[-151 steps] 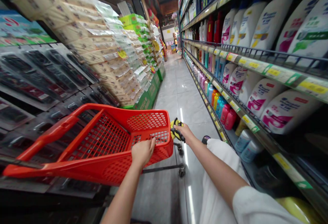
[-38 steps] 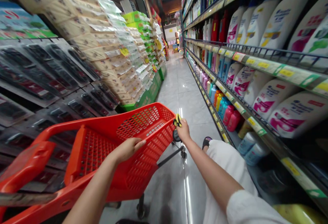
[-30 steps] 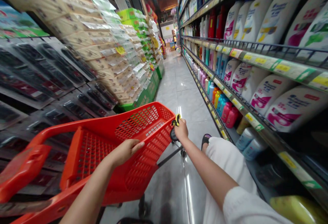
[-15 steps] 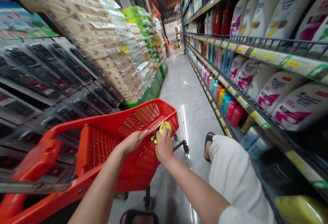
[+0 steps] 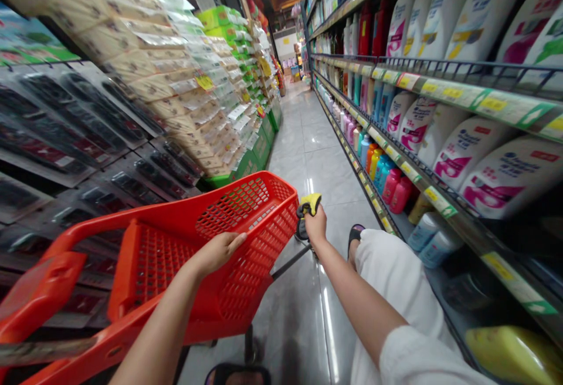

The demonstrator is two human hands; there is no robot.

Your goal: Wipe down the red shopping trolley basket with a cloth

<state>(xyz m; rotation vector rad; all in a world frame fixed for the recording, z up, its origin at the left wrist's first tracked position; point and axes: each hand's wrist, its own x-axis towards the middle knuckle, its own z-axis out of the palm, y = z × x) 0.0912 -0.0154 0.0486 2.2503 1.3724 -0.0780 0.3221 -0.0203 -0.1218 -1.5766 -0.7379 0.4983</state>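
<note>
A red plastic shopping cart (image 5: 246, 209) stands tilted in front of me in a shop aisle. My left hand (image 5: 215, 251) rests on its near rim, fingers stretched along the edge. My right hand (image 5: 315, 226) is closed on a yellow and black cloth-like thing (image 5: 310, 203) just past the cart's front right corner. I cannot see anything inside the cart's basket. My white-trousered leg (image 5: 396, 279) and sandalled foot (image 5: 354, 236) show at the right.
Shelves of shampoo bottles (image 5: 448, 150) line the right side. Stacked tissue packs (image 5: 185, 85) and dark hanging packets (image 5: 88, 127) fill the left. The tiled aisle floor (image 5: 308, 150) runs ahead. The cart's red handle (image 5: 39, 291) is at lower left.
Half a second ago my right hand held the yellow thing at the cart's near rim beside my left hand; it has swung out to the cart's front right corner. The left hand stays on the rim.
</note>
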